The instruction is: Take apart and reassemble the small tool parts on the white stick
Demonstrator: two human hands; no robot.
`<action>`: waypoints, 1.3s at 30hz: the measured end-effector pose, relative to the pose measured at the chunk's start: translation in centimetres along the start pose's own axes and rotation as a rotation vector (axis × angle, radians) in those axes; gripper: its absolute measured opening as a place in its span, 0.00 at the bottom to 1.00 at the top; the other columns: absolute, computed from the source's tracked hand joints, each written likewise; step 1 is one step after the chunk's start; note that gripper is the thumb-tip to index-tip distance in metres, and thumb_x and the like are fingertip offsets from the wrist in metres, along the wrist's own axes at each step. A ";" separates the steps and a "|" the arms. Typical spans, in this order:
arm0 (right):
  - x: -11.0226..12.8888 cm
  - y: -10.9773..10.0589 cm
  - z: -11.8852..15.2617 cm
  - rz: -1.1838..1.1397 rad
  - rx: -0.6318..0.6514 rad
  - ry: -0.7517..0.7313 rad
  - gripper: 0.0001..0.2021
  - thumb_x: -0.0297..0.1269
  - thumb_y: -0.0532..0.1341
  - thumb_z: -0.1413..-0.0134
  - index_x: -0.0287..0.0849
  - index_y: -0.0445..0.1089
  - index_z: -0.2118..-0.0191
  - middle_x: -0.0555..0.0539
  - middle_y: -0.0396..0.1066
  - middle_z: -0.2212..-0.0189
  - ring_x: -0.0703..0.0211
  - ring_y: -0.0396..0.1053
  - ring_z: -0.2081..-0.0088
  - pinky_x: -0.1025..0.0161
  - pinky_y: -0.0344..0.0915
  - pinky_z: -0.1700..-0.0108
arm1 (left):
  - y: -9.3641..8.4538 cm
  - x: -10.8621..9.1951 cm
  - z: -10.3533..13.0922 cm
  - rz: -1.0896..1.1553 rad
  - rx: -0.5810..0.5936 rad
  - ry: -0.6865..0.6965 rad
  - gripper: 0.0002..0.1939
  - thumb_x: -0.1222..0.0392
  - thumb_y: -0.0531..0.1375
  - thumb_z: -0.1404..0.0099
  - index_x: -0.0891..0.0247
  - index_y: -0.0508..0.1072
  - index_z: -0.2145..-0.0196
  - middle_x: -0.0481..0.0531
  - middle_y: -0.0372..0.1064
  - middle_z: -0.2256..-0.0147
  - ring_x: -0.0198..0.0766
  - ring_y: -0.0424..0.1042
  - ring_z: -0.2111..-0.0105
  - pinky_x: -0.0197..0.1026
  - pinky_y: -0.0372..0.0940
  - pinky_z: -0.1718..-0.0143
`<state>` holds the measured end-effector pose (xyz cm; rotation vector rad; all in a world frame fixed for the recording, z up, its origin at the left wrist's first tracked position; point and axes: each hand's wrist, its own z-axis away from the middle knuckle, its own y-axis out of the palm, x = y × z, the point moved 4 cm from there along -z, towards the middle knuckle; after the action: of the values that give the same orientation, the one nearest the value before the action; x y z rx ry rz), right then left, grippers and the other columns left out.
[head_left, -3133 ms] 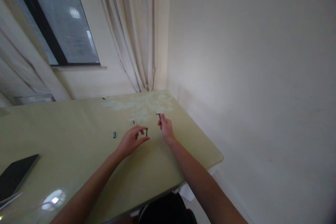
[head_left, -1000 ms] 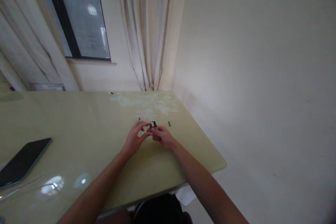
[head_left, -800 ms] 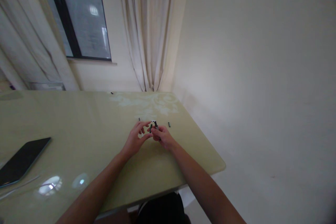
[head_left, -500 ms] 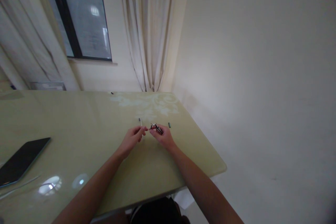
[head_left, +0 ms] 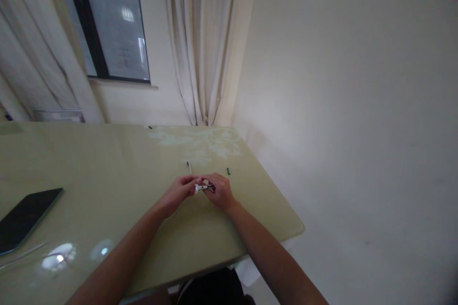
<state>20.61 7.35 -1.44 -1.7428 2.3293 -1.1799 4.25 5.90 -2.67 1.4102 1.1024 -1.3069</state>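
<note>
My right hand [head_left: 221, 193] is closed around the dark end of a small silver-and-black tool [head_left: 204, 187], whose exact kind I cannot make out. The tool's pale, wider end points left, toward my left hand [head_left: 182, 189]. With thumb and fingers drawn together, my left hand touches that pale end. The two hands meet over the table, fingertips close together. Just beyond them lies a thin white stick with a dark tip [head_left: 189, 167]. A small dark, oblong piece [head_left: 228, 171] rests beyond my right hand.
The pale, glossy table [head_left: 118, 162] ends at a rounded corner on the right, near a plain wall [head_left: 343, 105]. A dark tablet-like slab [head_left: 28, 217] and a white cable [head_left: 25, 255] lie at the left. Another tiny dark piece [head_left: 150, 127] is near the far edge.
My hands have come together. The tool has turned and dropped slightly, its pale end now at my left fingers. The view has shifted slightly.
</note>
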 end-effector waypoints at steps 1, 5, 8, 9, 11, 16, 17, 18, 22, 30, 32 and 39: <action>0.1 -0.1 -0.1 -0.004 -0.008 0.007 0.15 0.44 0.61 0.34 0.41 0.78 0.50 0.44 0.76 0.69 0.56 0.71 0.67 0.61 0.65 0.59 | -0.1 0.0 0.0 -0.005 0.006 -0.003 0.28 0.39 0.68 0.41 0.67 0.81 0.56 0.53 0.74 0.68 0.34 0.61 0.72 0.36 0.55 0.69; 0.0 -0.4 -0.3 -0.109 -0.030 0.135 0.20 0.47 0.62 0.36 0.41 0.74 0.45 0.51 0.68 0.73 0.59 0.65 0.70 0.64 0.62 0.64 | -1.4 -0.5 0.1 -0.049 -0.105 0.043 0.32 0.38 0.68 0.42 0.62 0.79 0.46 0.52 0.74 0.64 0.36 0.63 0.69 0.38 0.58 0.66; -0.2 -0.3 -0.3 -0.237 -0.012 0.250 0.19 0.46 0.62 0.36 0.42 0.70 0.44 0.54 0.63 0.73 0.61 0.63 0.71 0.65 0.59 0.65 | -1.9 -1.0 0.2 -0.043 -0.161 0.095 0.33 0.38 0.67 0.40 0.57 0.76 0.42 0.52 0.73 0.60 0.37 0.64 0.65 0.38 0.61 0.62; -0.3 -0.3 -0.2 -0.260 -0.008 0.277 0.19 0.46 0.62 0.37 0.42 0.69 0.45 0.55 0.61 0.73 0.62 0.62 0.72 0.66 0.59 0.66 | -1.9 -1.1 0.2 -0.030 -0.156 0.109 0.33 0.38 0.67 0.39 0.56 0.76 0.42 0.52 0.72 0.58 0.37 0.64 0.64 0.38 0.61 0.62; -0.4 -0.1 -0.2 -0.280 -0.005 0.312 0.21 0.47 0.65 0.40 0.43 0.67 0.46 0.56 0.59 0.72 0.62 0.60 0.72 0.66 0.57 0.67 | -1.8 -1.3 0.3 0.001 -0.136 0.130 0.33 0.38 0.67 0.39 0.55 0.75 0.41 0.53 0.72 0.55 0.37 0.65 0.63 0.38 0.61 0.62; -0.9 0.4 -0.2 -0.337 -0.016 0.360 0.24 0.49 0.69 0.47 0.43 0.67 0.49 0.55 0.60 0.71 0.62 0.60 0.70 0.65 0.57 0.66 | -1.4 -1.3 0.4 0.047 -0.083 0.148 0.33 0.41 0.69 0.40 0.55 0.75 0.41 0.54 0.71 0.55 0.37 0.65 0.63 0.39 0.61 0.61; -1.0 0.5 -0.3 -0.356 -0.023 0.369 0.22 0.49 0.69 0.47 0.43 0.68 0.51 0.54 0.61 0.70 0.61 0.61 0.69 0.65 0.58 0.65 | -1.4 -1.3 0.4 0.053 -0.081 0.151 0.32 0.41 0.69 0.40 0.55 0.75 0.41 0.54 0.71 0.55 0.37 0.65 0.63 0.39 0.61 0.61; -1.1 0.5 -0.3 -0.379 -0.032 0.377 0.20 0.50 0.69 0.46 0.43 0.68 0.54 0.53 0.63 0.69 0.60 0.62 0.68 0.65 0.59 0.64 | -1.4 -1.2 0.5 0.057 -0.081 0.153 0.32 0.42 0.69 0.40 0.54 0.76 0.41 0.53 0.71 0.55 0.37 0.65 0.63 0.38 0.61 0.61; -1.5 0.4 -0.4 -0.456 -0.059 0.402 0.15 0.49 0.66 0.42 0.43 0.69 0.60 0.50 0.67 0.67 0.59 0.64 0.65 0.64 0.60 0.61 | -1.7 -1.1 0.5 0.071 -0.099 0.167 0.31 0.43 0.70 0.40 0.53 0.76 0.42 0.53 0.71 0.54 0.36 0.65 0.63 0.38 0.62 0.61; -0.9 0.4 -0.4 -0.486 0.022 0.367 0.14 0.49 0.61 0.35 0.43 0.69 0.62 0.55 0.60 0.74 0.63 0.57 0.72 0.66 0.54 0.68 | -1.7 -1.1 0.5 0.039 -0.096 0.174 0.30 0.43 0.69 0.39 0.53 0.76 0.41 0.54 0.73 0.54 0.37 0.65 0.63 0.39 0.61 0.61; -0.5 0.4 -0.4 -0.465 0.050 0.338 0.14 0.49 0.60 0.34 0.42 0.71 0.61 0.54 0.63 0.73 0.62 0.60 0.71 0.66 0.55 0.66 | -1.5 -1.4 0.6 0.028 -0.095 0.179 0.30 0.44 0.69 0.39 0.54 0.76 0.41 0.53 0.73 0.56 0.36 0.64 0.65 0.39 0.61 0.61; 0.1 0.0 -0.8 -0.441 0.072 0.292 0.15 0.48 0.60 0.33 0.42 0.75 0.58 0.48 0.74 0.64 0.57 0.69 0.62 0.64 0.62 0.57 | -1.3 -1.8 0.9 -0.006 -0.086 0.177 0.30 0.44 0.69 0.39 0.55 0.76 0.41 0.53 0.74 0.57 0.36 0.64 0.65 0.39 0.61 0.62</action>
<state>20.22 7.75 -0.85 -2.2697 2.0529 -1.6566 2.72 5.23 -0.92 1.4806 1.2663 -1.1413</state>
